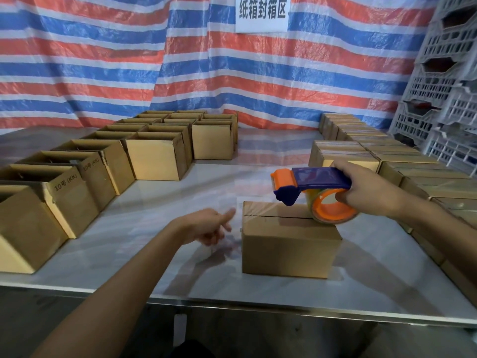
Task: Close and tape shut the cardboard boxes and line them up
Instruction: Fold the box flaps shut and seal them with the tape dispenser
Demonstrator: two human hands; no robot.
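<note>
Head view. Cardboard box: flaps shut, centre of bench, near front edge. Tape dispenser: roll resting on box top, right end; right hand curled round it. Left hand: loose, holding nothing, just left of box. Open boxes: rows along left edge. Sealed boxes: right edge.

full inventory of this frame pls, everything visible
closed box: 1, brown, table centre
tape dispenser: 1, blue and orange, roll on the closed box's right end
open boxes: many, brown, rows at left
taped boxes: many, brown, rows at right
table: 1, pale, glossy
tarp: 1, red, blue and white stripes, behind
sign: 1, white, on tarp
crates: stack, grey plastic, far right
left hand: beside closed box, holding nothing
right hand: grips tape dispenser
</note>
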